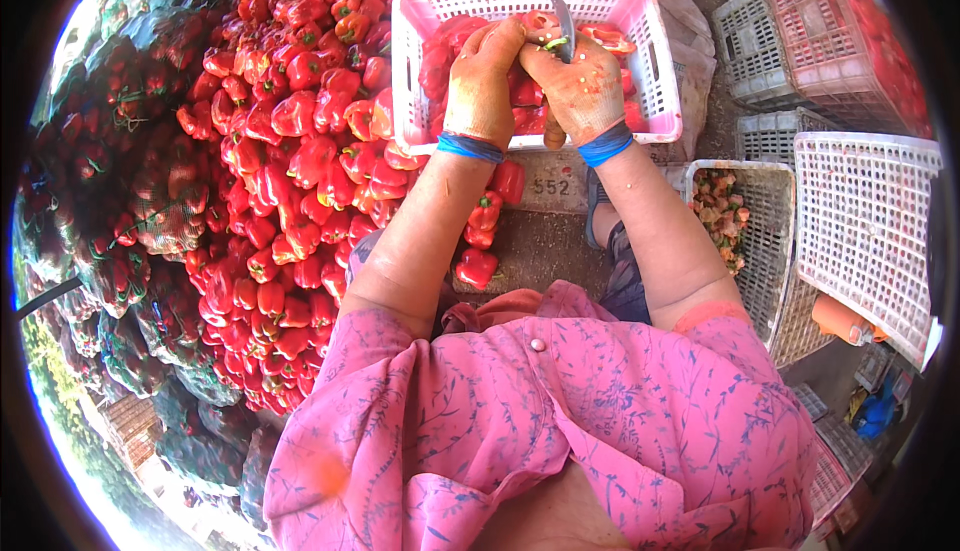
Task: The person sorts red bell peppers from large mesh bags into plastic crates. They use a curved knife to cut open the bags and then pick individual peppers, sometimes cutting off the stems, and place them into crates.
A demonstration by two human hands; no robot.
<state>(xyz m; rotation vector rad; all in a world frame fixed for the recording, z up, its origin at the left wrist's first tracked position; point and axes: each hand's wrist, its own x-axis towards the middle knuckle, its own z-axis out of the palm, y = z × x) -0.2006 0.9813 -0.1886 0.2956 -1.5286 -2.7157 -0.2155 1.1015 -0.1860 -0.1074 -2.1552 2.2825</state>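
Note:
Both hands wear stained work gloves with blue bands at the wrists and meet over a pink-and-white plastic crate (665, 71). My left hand (484, 79) is closed, apparently around a cut red bell pepper (541, 24) whose lower part the fingers hide. My right hand (583, 89) grips a knife (563, 25), its curved blade pointing up and its wooden handle end showing below the palm. A green stem bit (553, 43) with pale seeds lies against the blade, between the thumbs. Cut red peppers (437, 66) fill the crate beneath.
A large heap of red bell peppers (290, 181) spreads along my left, with filled mesh sacks (150, 171) beyond it. On the right stand a crate of pepper cores (720, 216), an upright white crate (865, 221) and stacked crates (800, 36). Loose peppers (478, 266) lie near my feet.

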